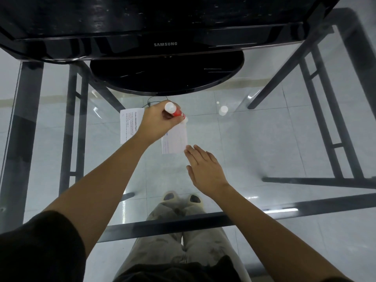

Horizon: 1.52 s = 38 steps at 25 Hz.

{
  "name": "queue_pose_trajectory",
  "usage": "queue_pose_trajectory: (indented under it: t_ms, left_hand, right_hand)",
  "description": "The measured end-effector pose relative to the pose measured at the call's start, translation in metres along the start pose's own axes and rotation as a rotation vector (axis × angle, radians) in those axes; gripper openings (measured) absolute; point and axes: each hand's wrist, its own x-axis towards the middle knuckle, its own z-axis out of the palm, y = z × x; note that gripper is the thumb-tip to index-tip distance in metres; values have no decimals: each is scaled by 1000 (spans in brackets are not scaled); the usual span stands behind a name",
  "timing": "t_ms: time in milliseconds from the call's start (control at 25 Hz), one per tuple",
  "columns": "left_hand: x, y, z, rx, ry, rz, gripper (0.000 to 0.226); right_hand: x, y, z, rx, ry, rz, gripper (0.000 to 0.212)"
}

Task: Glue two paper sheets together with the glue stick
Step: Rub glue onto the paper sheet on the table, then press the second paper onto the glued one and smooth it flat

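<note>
My left hand (pixel 157 123) is shut on a red glue stick (pixel 176 112) with a white end, tilted so its tip touches the top of a small white paper sheet (pixel 176 140) lying on the glass table. A second printed sheet (pixel 128 125) lies just to the left, partly hidden under my left hand. My right hand (pixel 204 169) lies flat with fingers apart, fingertips touching the small sheet's lower right corner.
A black Samsung monitor (pixel 165 44) on a round base (pixel 166 76) stands at the back of the glass table (pixel 264 139). A small white cap (pixel 223 110) sits right of the papers. Black table frame bars (pixel 162 222) and my legs show through the glass.
</note>
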Motion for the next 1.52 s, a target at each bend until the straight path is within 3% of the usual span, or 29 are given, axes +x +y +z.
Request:
queue_pose_trajectory:
  t_ms: [160,280,360,440,560,640,760,1040,1520]
  left_hand:
    - [-34,-7,12,-935,73,-352,6]
    - [-49,-11,21,-1257,196,-579,9]
    - [-46,-7,23,-1339,191,-639,7]
    - [-33,1,23,-1173,115,-592,7]
    - [-5,15,28,-702,-4,-410,31]
    - [14,24,35,-386,-63,-277,38]
    - [38,32,49,-133,-91,-105,39]
    - [66,30,74,64,-122,108,38]
    - [48,10,46,177,-128,128,51]
  right_hand:
    - [8,1,-14,67,57,2,42]
    - [18,2,-22,174,45,23,38]
    - [20,5,-27,298,70,42,36]
    - [22,11,-29,384,187,71,35]
    - [24,26,-25,299,305,220,45]
    - [26,36,-20,205,245,330,58]
    - [28,46,-13,104,146,373,70]
    - [28,51,-6,62,117,352,74]
    - [29,42,-17,18,96,406,69]
